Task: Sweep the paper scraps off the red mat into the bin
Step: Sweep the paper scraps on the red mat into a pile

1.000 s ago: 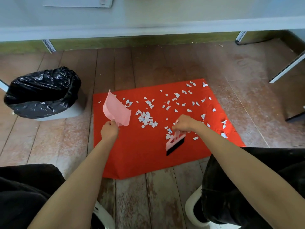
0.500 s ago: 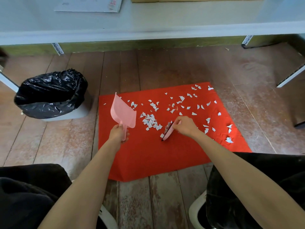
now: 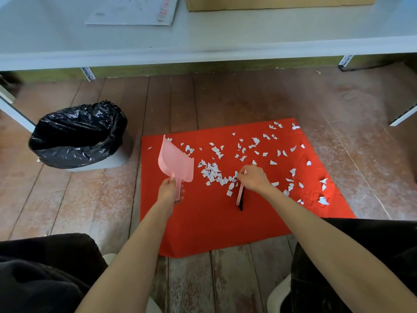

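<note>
Paper scraps (image 3: 212, 173) lie over the far half of the red mat (image 3: 203, 227). They are thickest in a loose heap at nine o'clock of the right hand (image 3: 252, 178) and thin out toward the mat's one and three o'clock corners. The right hand is clenched round the pink handle of a small brush (image 3: 239, 196). The brush runs toward six o'clock from the hand, and its black bristles are down at the mat.

The left hand (image 3: 170, 192) grasps the handle of a pink dustpan (image 3: 176, 161), tilted, with its open mouth toward twelve o'clock. The dustpan is at nine o'clock of the heap, a little apart from it. Whether its lip touches the mat cannot be told.

The bin (image 3: 67, 154), lined with a black bag, stands on the wooden floor (image 3: 79, 199) at ten o'clock of the mat, near its left edge but not touching it. At twelve o'clock a pale counter (image 3: 225, 35) carries a printed sheet (image 3: 133, 10) and a cardboard box (image 3: 270, 2).
</note>
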